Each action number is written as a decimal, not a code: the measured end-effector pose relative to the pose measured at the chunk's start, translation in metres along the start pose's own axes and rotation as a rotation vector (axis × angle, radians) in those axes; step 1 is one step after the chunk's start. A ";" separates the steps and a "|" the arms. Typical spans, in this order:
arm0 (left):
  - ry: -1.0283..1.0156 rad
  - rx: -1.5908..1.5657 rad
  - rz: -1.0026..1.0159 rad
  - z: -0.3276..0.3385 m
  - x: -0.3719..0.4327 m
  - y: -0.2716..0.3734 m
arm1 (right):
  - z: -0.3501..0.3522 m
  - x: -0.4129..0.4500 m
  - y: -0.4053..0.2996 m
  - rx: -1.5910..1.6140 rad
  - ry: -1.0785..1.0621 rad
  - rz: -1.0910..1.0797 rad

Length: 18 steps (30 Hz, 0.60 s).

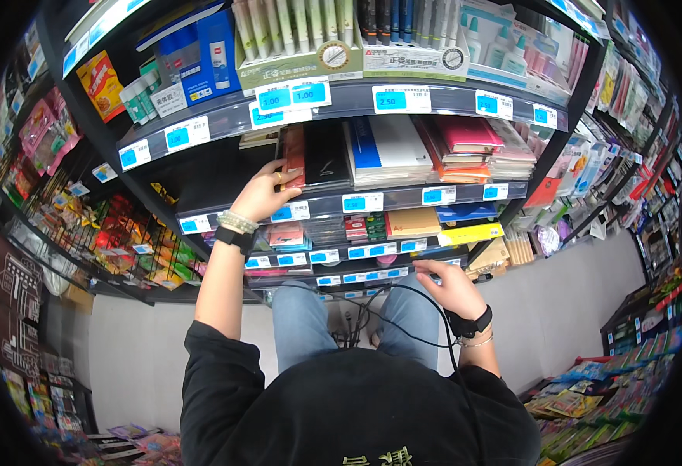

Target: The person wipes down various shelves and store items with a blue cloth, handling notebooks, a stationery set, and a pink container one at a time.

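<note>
My left hand (270, 187) reaches onto the middle shelf, its fingers resting on a reddish-brown notebook (292, 152). Whether the fingers grip it or only touch it is unclear. Right beside that lies a black-covered notebook (321, 152). Farther along the shelf come a stack of white notebooks with a blue band (396, 152) and a pile of red and pink notebooks (473, 137). My right hand (450, 286) hangs low in front of the shelves, over my right knee, its fingers apart and nothing in it.
Above is a shelf of boxed pens (294, 35), glue bottles (512, 55) and glue sticks (140, 96). Price tags (363, 202) line the shelf edges. Black cables (376, 314) hang between my knees. Snack packets (137, 233) hang at the left; more packets (585, 402) lie at the lower right.
</note>
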<state>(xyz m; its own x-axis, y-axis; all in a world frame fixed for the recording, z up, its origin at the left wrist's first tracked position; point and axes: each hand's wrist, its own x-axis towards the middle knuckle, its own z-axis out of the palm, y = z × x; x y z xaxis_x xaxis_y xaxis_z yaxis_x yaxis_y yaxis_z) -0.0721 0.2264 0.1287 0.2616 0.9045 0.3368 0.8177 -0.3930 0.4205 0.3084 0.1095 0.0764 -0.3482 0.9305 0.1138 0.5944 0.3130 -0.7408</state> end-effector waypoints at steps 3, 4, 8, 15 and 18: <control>-0.013 -0.040 -0.026 -0.002 -0.003 -0.003 | -0.011 -0.001 0.008 0.093 0.056 0.029; -0.004 -0.076 -0.039 -0.001 -0.004 -0.001 | -0.022 0.001 0.006 0.079 0.093 0.052; 0.016 -0.097 -0.027 0.002 -0.007 -0.001 | -0.078 0.029 0.034 0.145 0.513 -0.060; 0.052 -0.102 -0.021 0.009 -0.008 -0.001 | -0.148 0.112 0.030 0.366 0.735 0.121; 0.052 -0.110 -0.060 0.007 -0.011 0.009 | -0.151 0.131 0.026 0.191 0.676 0.134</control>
<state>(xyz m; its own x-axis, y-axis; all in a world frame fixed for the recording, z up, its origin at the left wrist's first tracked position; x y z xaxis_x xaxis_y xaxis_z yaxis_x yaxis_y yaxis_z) -0.0638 0.2143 0.1227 0.1848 0.9184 0.3499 0.7691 -0.3568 0.5302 0.3875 0.2686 0.1726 0.2811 0.8923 0.3533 0.4421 0.2064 -0.8729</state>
